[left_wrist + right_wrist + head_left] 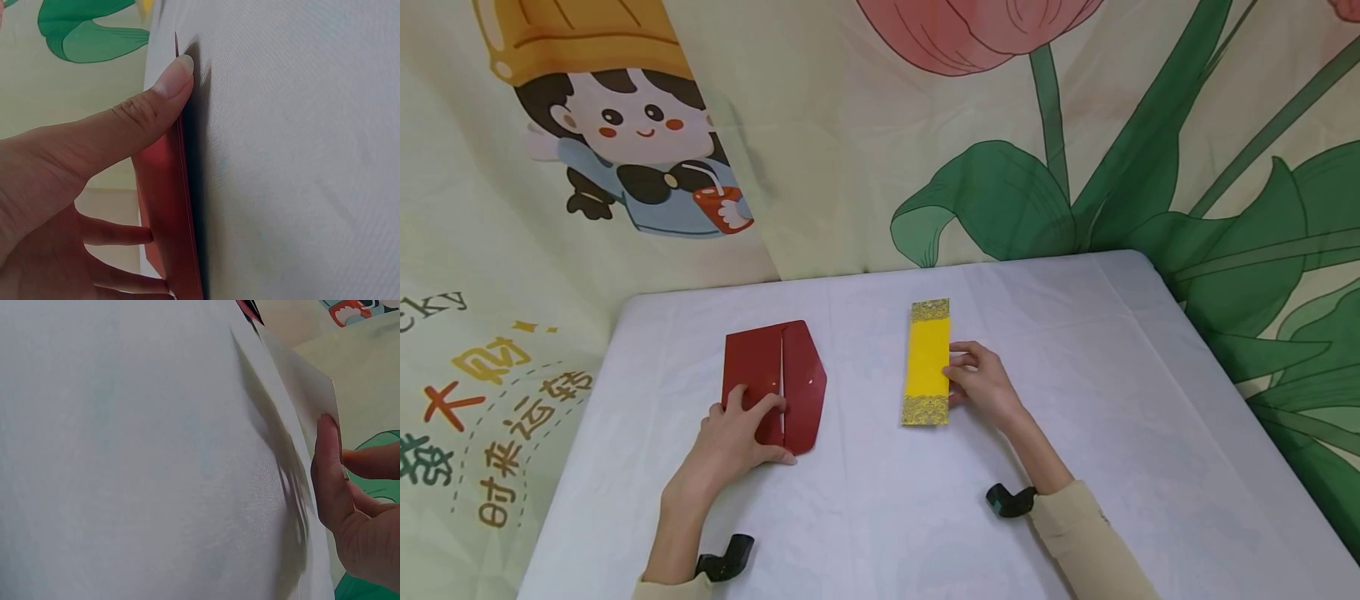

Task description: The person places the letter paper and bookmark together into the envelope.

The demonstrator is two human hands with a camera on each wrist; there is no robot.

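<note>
A red envelope [752, 358] lies on the left half of the table, its pointed flap [807, 387] folded out to the right. A narrow pale slit runs along its mouth. My left hand [726, 442] holds it from the near side, thumb at the near edge and fingers spread over the face. To the right, my right hand [988, 383] pinches the right edge of a bright yellow card strip [927, 358] with gold patterned bands at both ends. Its pale back [306, 381] shows in the right wrist view, tilted above the cloth.
A white cloth covers the table [865, 517]. Behind its back edge hangs a printed curtain [820, 150] with a cartoon figure and large flowers. Black wrist cameras sit near both sleeves, one at the left wrist [727, 560] and one at the right [1009, 502].
</note>
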